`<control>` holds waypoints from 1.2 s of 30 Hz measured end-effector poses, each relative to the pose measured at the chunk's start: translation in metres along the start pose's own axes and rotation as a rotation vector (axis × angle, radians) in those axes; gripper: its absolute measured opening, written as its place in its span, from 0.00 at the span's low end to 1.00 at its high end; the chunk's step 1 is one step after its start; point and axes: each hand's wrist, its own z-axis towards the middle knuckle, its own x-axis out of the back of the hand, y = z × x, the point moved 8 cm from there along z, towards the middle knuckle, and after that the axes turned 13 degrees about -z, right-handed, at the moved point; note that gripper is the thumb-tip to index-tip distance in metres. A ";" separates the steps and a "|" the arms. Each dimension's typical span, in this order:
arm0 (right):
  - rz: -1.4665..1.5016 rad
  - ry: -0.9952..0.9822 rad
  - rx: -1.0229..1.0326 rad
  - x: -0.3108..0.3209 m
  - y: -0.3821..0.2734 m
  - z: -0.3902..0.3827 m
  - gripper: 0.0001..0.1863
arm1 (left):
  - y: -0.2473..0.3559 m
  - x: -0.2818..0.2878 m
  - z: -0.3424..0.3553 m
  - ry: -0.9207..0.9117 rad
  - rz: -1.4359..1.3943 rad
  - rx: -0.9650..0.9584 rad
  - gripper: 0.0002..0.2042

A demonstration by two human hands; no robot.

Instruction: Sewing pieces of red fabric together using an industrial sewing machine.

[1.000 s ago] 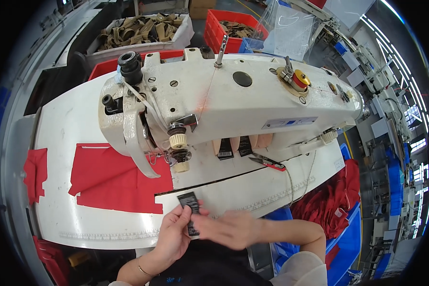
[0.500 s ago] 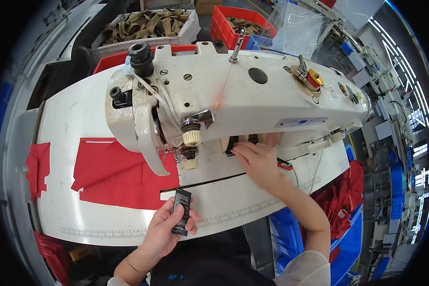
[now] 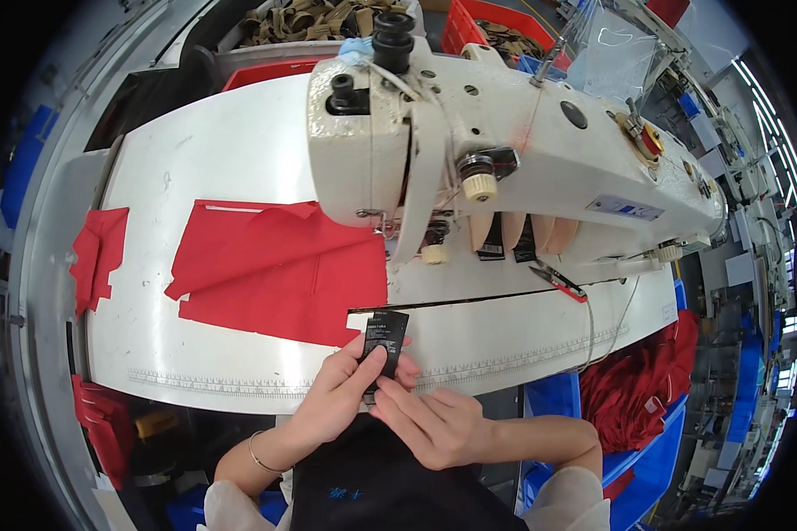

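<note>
In front of my body, my left hand [image 3: 338, 394] pinches black printed fabric labels [image 3: 386, 332], thumb on top. Their top ends fan slightly apart, so at least two seem to overlap. My right hand [image 3: 438, 427] is closed at the lower end of the labels, its fingertips pressed together there; my fingers partly hide that end. Beyond my hands, a red fabric piece [image 3: 279, 265] with a folded-over layer lies on the white sewing table [image 3: 204, 133], its right edge by the needle area of the sewing machine [image 3: 522, 133].
More black labels [image 3: 491, 239] sit beside beige curved pieces under the machine arm. Red-handled thread snips [image 3: 561, 281] lie nearby. A smaller red piece [image 3: 102, 257] is at the table's left. Blue bins [image 3: 553, 403] with red fabric [image 3: 642, 380] stand at the right.
My right hand has come back from the labels under the machine arm to the labels in my left hand. The held labels now fan out at the top. The view has shifted left.
</note>
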 end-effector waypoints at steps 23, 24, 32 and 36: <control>0.590 -0.222 -0.436 -0.025 0.043 0.010 0.35 | 0.018 0.013 -0.035 -0.039 0.372 0.026 0.09; 0.592 -0.223 -0.438 -0.025 0.043 0.009 0.35 | 0.018 0.013 -0.034 -0.038 0.372 0.029 0.09; 0.601 -0.195 -0.413 -0.026 0.041 0.005 0.34 | 0.016 0.009 -0.029 -0.059 0.394 0.044 0.08; 0.621 -0.151 -0.430 -0.026 0.047 0.004 0.33 | 0.018 0.005 -0.027 -0.055 0.423 0.066 0.08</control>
